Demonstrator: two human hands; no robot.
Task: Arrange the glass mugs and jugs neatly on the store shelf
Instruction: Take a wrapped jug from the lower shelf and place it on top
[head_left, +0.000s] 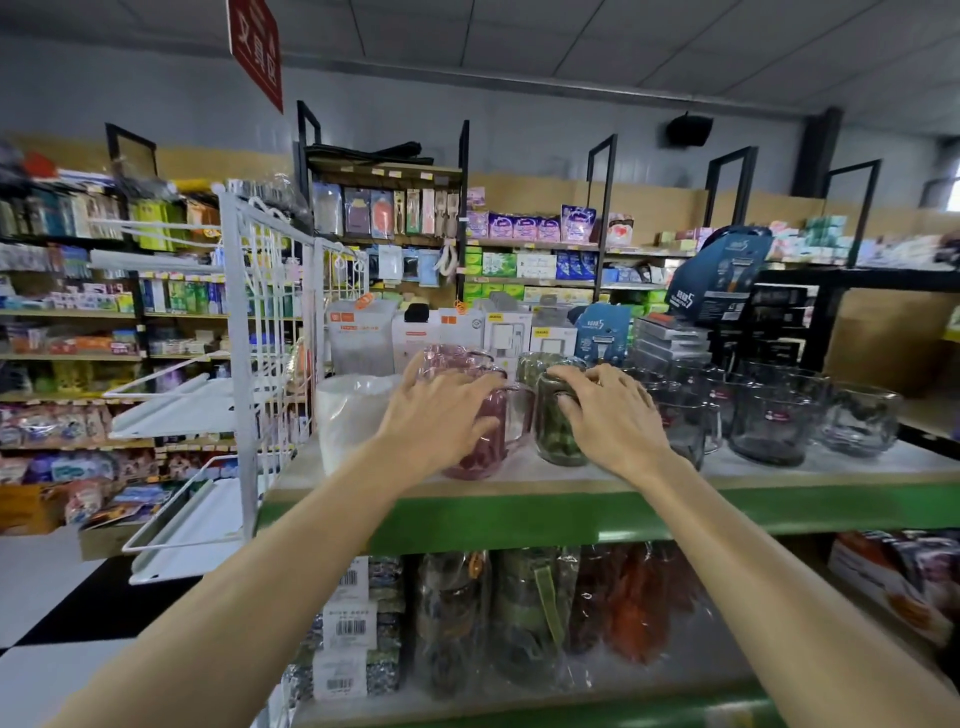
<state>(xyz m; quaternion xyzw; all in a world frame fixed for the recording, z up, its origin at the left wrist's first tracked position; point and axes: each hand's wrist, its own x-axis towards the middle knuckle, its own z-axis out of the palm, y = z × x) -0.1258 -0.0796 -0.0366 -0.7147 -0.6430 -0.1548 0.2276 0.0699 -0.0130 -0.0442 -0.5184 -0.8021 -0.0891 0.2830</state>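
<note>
From the head view, you stand at the store shelf (519, 512), the one with the green front edge, and both your arms reach out over its top level. Your left hand (436, 415) lies on the pink jug (480, 452), fingers spread wide over its top and side; it touches the jug, but you cannot tell if the grip is really closed on it. Your right hand (610, 410) lies on the green mug (556, 439) just beside the pink jug, fingers spread over the top, and here too you cannot tell if it holds tight or only rests. A second green mug (540, 364) stands close behind, and a second pink jug seems to stand behind the first. To your right, the clear mugs (774, 421) stand close together in rows, and that part looks tidy already. To your left, a white wrapped thing (350, 415) sits near the pink jug. It looks like the job is partly done: the clear mugs seem set, and the coloured ones in the middle are the ones you are lining up now. The pink jug stands near the front edge, so it may need a push back.
</note>
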